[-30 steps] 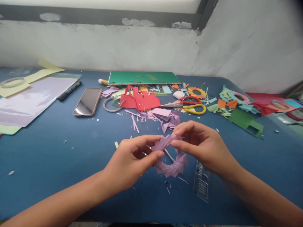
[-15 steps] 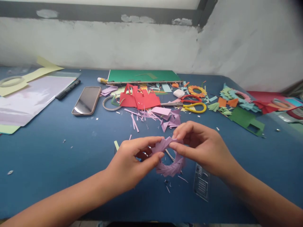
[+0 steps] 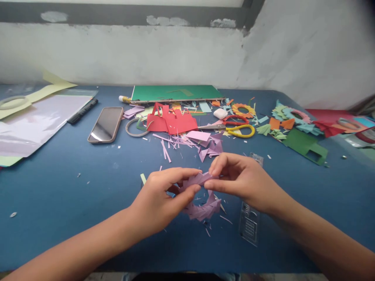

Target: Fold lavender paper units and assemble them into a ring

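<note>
A ring of folded purple paper is held above the table between both hands. My left hand pinches its upper left side between thumb and fingers. At the top of the ring, my right hand grips a folded piece with thumb and forefinger. A gap shows on the ring's right side, just below my right thumb. More folded purple pieces lie just beyond my hands. A clear plastic stencil ruler is partly hidden under my right hand.
Scissors, red paper, paper scraps and a tape roll lie ahead. Left are a phone, a black marker and sheets in plastic. A yellow-orange paper ring and green card sit to the right.
Both hands have shifted slightly, the right one to the left. The purple ring has moved a little left and now shows a gap at its right side. More of the stencil ruler shows.
</note>
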A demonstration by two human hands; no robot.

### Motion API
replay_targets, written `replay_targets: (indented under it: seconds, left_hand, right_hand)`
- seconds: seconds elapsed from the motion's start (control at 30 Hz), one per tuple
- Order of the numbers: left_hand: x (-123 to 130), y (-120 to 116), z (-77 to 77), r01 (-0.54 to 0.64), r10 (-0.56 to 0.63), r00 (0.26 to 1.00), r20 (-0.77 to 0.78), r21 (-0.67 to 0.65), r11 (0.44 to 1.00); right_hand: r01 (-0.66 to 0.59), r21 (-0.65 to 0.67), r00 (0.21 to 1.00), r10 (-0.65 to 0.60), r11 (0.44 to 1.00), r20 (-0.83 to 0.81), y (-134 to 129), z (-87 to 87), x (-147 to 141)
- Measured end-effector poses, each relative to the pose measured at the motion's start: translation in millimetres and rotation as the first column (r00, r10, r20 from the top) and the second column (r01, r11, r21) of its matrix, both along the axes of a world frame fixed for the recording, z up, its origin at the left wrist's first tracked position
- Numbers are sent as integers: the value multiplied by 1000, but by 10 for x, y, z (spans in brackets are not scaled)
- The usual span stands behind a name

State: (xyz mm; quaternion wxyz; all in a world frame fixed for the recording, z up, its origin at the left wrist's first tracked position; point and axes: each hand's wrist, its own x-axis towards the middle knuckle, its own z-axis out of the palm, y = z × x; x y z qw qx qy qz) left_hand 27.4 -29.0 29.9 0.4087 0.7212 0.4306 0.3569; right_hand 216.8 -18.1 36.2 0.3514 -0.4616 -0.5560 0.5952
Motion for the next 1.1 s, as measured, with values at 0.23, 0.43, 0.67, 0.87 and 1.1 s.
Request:
replay_targets:
  seconds: [0.23, 0.43, 0.67, 0.87, 1.1]
  left_hand:
    - [-15, 13, 32, 19, -18, 1000, 8, -26, 999]
    - [-30, 51, 25, -16, 17, 999, 34, -34, 999]
    - [-53, 45, 22, -79, 76, 997, 26, 128, 989]
    - [-65, 33, 6, -44, 41, 999, 20, 240, 970]
    - [-35, 12, 63, -79, 74, 996, 58, 78, 994]
  right_hand:
    - [-9, 59, 1000, 10, 998, -2, -12, 10, -5]
    - [53, 138, 999, -51, 989, -16, 1, 23, -1]
    - [114, 264, 985, -143, 958, 96, 5, 75, 31]
    - [123, 328, 981, -165, 937, 102, -25, 51, -2]
    - [122, 394, 975, -185, 911, 126, -72, 72, -26]
